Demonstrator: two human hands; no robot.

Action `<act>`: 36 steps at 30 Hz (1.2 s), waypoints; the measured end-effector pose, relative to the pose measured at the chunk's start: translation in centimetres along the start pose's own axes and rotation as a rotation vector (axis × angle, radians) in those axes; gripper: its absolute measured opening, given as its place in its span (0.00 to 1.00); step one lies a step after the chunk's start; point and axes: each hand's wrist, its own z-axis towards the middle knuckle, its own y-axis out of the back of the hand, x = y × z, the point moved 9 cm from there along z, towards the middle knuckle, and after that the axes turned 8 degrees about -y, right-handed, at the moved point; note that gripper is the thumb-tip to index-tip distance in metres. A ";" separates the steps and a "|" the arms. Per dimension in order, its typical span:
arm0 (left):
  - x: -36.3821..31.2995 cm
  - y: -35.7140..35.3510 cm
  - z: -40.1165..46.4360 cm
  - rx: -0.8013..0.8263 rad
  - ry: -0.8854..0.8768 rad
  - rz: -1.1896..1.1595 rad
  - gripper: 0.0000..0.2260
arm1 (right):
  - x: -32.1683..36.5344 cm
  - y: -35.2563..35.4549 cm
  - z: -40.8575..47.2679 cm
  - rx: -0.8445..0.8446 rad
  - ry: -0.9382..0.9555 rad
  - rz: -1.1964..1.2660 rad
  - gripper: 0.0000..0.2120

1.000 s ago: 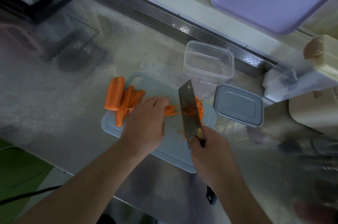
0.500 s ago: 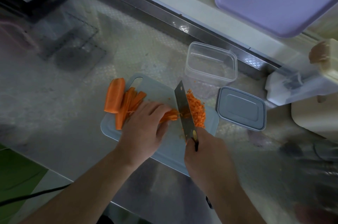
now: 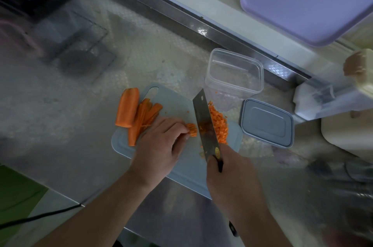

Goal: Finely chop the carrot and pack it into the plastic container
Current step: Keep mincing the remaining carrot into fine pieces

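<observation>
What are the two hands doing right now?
Left hand: fingers curled, holding the carrot strips down on the cutting board.
Right hand: gripping the cleaver handle.

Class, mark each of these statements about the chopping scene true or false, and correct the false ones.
1. The right hand grips the steel cleaver. True.
2. The clear plastic container is full of carrot. False: it holds none; the pile of orange diced carrot lies on the pale blue cutting board.
3. The grey lid lies beside the container. True.
4. The left hand holds the lid. False: it holds carrot strips at the blade.
5. A large uncut carrot piece lies at the board's left. True.
</observation>
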 end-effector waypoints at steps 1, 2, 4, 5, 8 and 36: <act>0.0 0.0 0.0 -0.001 -0.004 -0.009 0.02 | 0.1 0.0 0.0 -0.003 -0.004 0.001 0.11; 0.0 0.0 0.0 -0.001 -0.007 -0.018 0.02 | 0.2 0.0 0.0 -0.005 -0.009 0.005 0.11; 0.0 0.0 0.0 -0.002 -0.008 -0.029 0.02 | 0.4 -0.2 0.0 -0.001 -0.014 0.012 0.12; 0.0 0.1 0.1 -0.005 -0.009 -0.033 0.02 | 0.4 -0.4 0.1 0.007 -0.017 0.003 0.13; -0.2 0.2 0.1 -0.013 -0.016 -0.039 0.01 | 0.4 -1.1 0.5 0.027 -0.030 -0.051 0.13; -0.4 0.6 0.3 -0.018 -0.029 -0.045 0.02 | 1.7 -0.5 0.6 -0.051 -0.017 0.052 0.14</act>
